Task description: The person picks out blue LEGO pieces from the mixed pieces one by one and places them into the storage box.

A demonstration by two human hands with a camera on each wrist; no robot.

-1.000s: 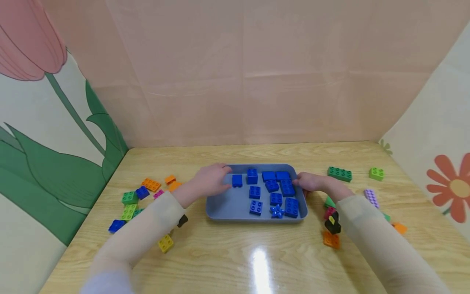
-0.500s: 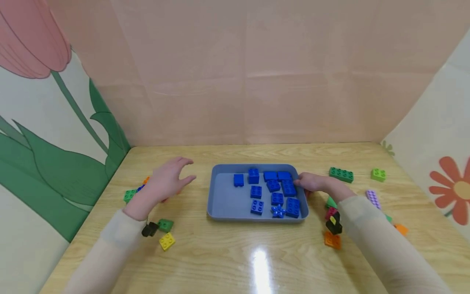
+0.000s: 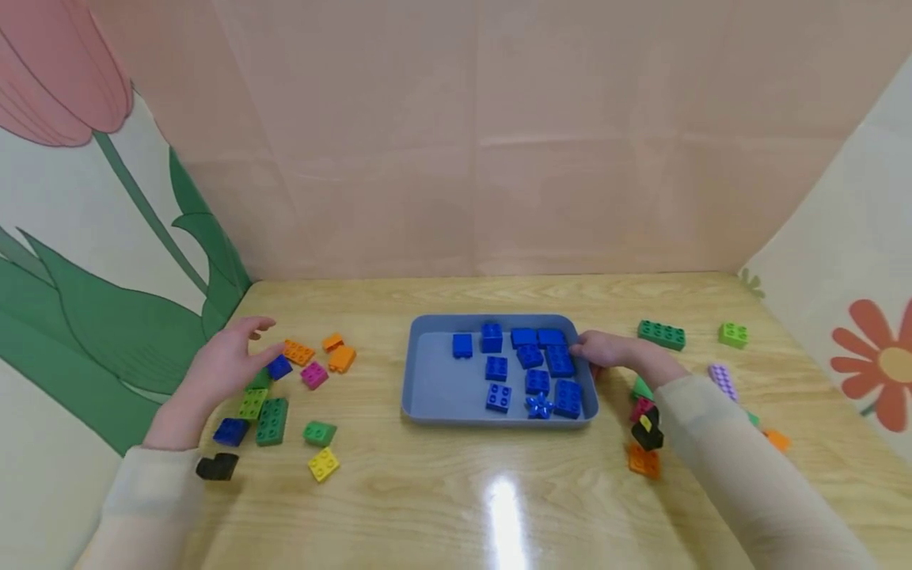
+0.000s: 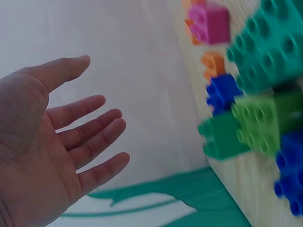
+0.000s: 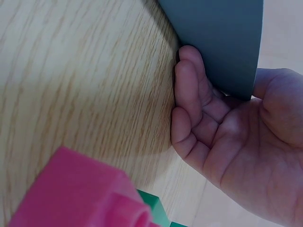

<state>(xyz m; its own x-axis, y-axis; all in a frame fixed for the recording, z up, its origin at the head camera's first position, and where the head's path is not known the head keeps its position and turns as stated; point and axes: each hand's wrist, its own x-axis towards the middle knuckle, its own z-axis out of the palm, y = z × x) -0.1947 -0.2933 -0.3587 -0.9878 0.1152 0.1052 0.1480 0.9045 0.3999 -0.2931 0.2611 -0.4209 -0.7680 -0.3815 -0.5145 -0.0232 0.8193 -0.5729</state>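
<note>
A blue-grey tray [image 3: 438, 396] holds several blue bricks and a blue star-shaped piece [image 3: 539, 406], mostly toward its right. At its right end my right hand [image 3: 606, 350] grips the wall. The right wrist view has the thumb over the rim of the tray [image 5: 218, 42] and curled fingers against the outer side, low by the table. Over on the left, my left hand [image 3: 217, 368] hovers above the bricks with its fingers spread and nothing held. Close under it are a blue brick [image 3: 279, 366] and a lime brick [image 3: 252, 404]; a green brick [image 4: 225, 136] is partly hidden in the head view.
Left of the tray lie a dark green brick [image 3: 271, 421], a pink brick [image 3: 314, 375], a yellow brick [image 3: 324, 465] and orange ones. Right of it are a long green brick [image 3: 661, 335], a purple brick [image 3: 723, 381] and an orange brick [image 3: 644, 461] beside the right forearm.
My left hand has left the tray's left side, swinging left and coming over the left bricks. The tray shifted slightly right early on. The right hand keeps its grip.
</note>
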